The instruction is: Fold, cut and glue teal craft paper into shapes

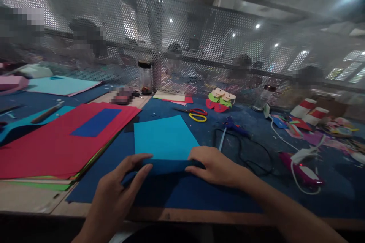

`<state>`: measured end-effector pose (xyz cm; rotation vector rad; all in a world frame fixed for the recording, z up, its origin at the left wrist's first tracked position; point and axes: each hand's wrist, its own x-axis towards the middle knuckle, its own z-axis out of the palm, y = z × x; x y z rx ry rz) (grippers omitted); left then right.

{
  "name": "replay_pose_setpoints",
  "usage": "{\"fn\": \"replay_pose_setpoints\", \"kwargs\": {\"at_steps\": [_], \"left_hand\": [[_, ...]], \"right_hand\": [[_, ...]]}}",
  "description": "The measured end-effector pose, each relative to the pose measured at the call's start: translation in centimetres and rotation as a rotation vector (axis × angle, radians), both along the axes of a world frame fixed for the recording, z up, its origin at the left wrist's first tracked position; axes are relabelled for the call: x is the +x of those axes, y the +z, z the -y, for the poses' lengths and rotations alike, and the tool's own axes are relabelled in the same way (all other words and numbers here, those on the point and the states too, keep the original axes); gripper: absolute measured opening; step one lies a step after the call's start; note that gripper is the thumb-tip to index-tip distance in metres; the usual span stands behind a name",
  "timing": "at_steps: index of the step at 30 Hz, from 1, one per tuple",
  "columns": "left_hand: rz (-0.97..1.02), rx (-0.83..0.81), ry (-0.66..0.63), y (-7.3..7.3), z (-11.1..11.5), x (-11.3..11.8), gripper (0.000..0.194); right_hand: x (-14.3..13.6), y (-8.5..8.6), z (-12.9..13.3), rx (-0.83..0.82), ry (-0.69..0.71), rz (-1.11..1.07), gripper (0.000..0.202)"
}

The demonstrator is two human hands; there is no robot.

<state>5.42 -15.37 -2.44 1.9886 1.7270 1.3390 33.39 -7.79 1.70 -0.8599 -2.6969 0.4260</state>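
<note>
A bright blue sheet [164,136] lies in front of me over a dark blue table cover, its near edge bent up into a darker blue fold. My left hand [125,178] pinches the left end of this fold between thumb and fingers. At the right end, my right hand [209,165] grips the same fold, thumb below and fingers on top. Just beyond the sheet are scissors [198,114] with red and yellow handles. To the right of the sheet rests a blue glue gun [235,126] with a black cord.
Red sheets [57,148] with a blue strip [97,122] lie at the left. A jar [145,78] stands by the mesh screen [194,38]. Rightward are a magenta power strip [303,171], white cable, paper scraps and red-white cups [315,115]. People show behind the mesh.
</note>
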Motion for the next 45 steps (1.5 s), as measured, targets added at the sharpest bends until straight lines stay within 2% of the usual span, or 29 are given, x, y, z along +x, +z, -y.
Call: {"fn": "replay_pose_setpoints", "kwargs": {"at_steps": [4, 8, 12, 17, 20, 21, 23, 25, 27, 30, 33, 39, 45], "left_hand": [[0.008, 0.049, 0.061, 0.0, 0.6, 0.4, 0.045], [-0.044, -0.026, 0.086, -0.5, 0.4, -0.5, 0.064], [-0.055, -0.006, 0.083, -0.4, -0.1, -1.4, 0.057], [-0.091, 0.038, 0.121, 0.4, -0.2, -1.0, 0.055], [-0.175, 0.192, 0.176, 0.6, 0.2, -0.2, 0.042], [-0.202, 0.266, 0.164, 0.7, 0.4, 0.0, 0.038], [-0.258, 0.380, 0.044, 0.6, 0.6, 0.5, 0.034], [-0.335, 0.398, -0.132, 0.3, 0.6, 0.9, 0.036], [-0.456, 0.350, -0.236, -0.2, 0.3, 1.2, 0.037], [-0.631, 0.293, -0.253, -1.1, -0.5, 1.6, 0.042], [-0.722, 0.289, -0.261, -1.9, -1.2, 1.8, 0.046], [-0.794, 0.239, -0.271, -2.4, -2.1, 2.1, 0.060], [-0.811, 0.201, -0.313, -2.2, -3.2, 2.3, 0.064]], "right_hand": [[0.0, -0.8, -0.6, -0.053, -0.106, -0.074, 0.024], [-0.3, -0.6, -0.5, -0.106, -0.179, -0.130, 0.026], [-0.7, -0.2, -0.2, -0.180, -0.149, -0.152, 0.029], [-0.7, -0.3, -0.1, -0.155, -0.134, -0.145, 0.033], [-0.8, -0.7, -0.2, -0.137, -0.152, -0.126, 0.037], [-0.8, -0.8, -0.3, -0.135, -0.160, -0.120, 0.039], [-0.9, -0.9, -0.3, -0.131, -0.184, -0.112, 0.041], [-1.0, -0.9, -0.3, -0.126, -0.206, -0.107, 0.041], [-1.0, -0.8, -0.2, -0.119, -0.218, -0.107, 0.040], [-1.1, -0.7, -0.2, -0.113, -0.230, -0.099, 0.040], [-1.0, -0.5, -0.2, -0.125, -0.253, -0.081, 0.042], [-0.8, -0.3, -0.3, -0.284, -0.354, -0.202, 0.027], [-0.5, -1.0, -0.9, -0.247, -0.426, -0.212, 0.032]]}}
